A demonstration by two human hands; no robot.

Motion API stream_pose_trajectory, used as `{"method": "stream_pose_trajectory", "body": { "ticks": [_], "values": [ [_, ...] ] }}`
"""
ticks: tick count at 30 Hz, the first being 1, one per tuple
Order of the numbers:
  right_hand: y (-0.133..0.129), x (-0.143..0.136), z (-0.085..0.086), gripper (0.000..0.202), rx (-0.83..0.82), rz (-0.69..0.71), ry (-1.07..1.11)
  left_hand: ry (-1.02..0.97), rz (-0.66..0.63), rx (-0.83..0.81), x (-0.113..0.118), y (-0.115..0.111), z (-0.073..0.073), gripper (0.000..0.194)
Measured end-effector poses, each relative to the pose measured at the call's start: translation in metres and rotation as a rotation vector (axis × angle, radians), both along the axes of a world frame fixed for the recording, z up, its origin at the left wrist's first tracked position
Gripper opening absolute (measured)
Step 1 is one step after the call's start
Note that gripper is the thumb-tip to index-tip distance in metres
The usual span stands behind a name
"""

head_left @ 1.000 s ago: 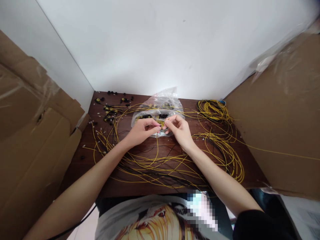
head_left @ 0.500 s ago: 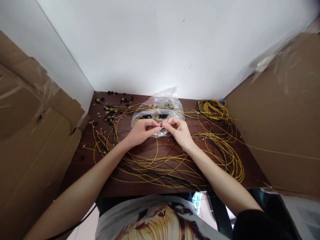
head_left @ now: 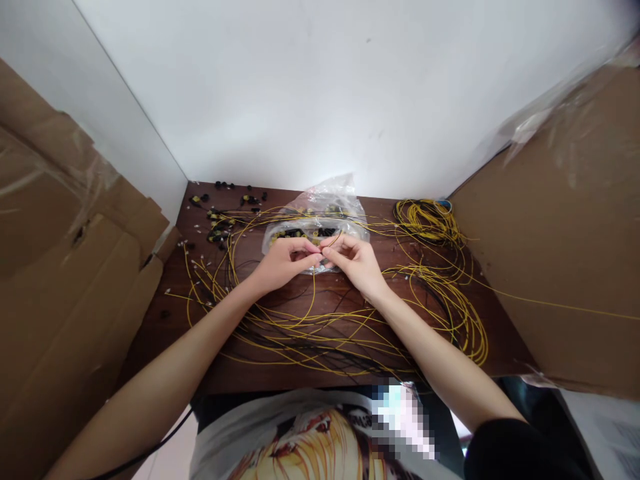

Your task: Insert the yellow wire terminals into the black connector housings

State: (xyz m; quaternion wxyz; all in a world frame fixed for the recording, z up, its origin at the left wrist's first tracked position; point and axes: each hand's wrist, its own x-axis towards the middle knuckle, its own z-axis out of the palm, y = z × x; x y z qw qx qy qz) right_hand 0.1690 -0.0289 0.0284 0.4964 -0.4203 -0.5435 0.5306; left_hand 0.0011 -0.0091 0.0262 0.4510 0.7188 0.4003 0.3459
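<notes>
My left hand (head_left: 287,265) and my right hand (head_left: 354,264) meet fingertip to fingertip above the middle of the table, both in a pinch. A yellow wire (head_left: 315,293) hangs from the left fingertips and curves down to the wires below. From the right fingertips a thin dark wire (head_left: 337,240) pokes up and to the right. Where the fingers meet, the wire ends are too small and covered to make out. Just behind both hands lies a clear plastic bag (head_left: 345,193) with black and yellow small parts in it.
Long yellow and black wires (head_left: 300,327) spread across the brown table (head_left: 240,383). A coiled yellow bundle (head_left: 423,223) lies at the back right. Small black and yellow connectors (head_left: 219,230) sit at the back left. Cardboard (head_left: 560,253) flanks both sides; a white wall (head_left: 320,100) stands behind.
The thin dark wire at my right fingertips now slants up straighter and further right. Both hands have barely moved and stay pinched.
</notes>
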Motion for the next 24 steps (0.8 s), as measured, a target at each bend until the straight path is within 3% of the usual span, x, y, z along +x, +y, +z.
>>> {"method": "stream_pose_trajectory", "body": {
  "ticks": [13, 24],
  "values": [
    [0.0025, 0.0037, 0.0016, 0.024, 0.068, -0.141, -0.055, -0.008, -0.006, -0.014, 0.0002, -0.0011, 0.0027, 0.021],
    [0.0028, 0.0040, 0.0007, 0.026, 0.051, -0.084, -0.140, -0.010, -0.018, -0.003, -0.0009, -0.0004, 0.0023, 0.021]
  ]
}}
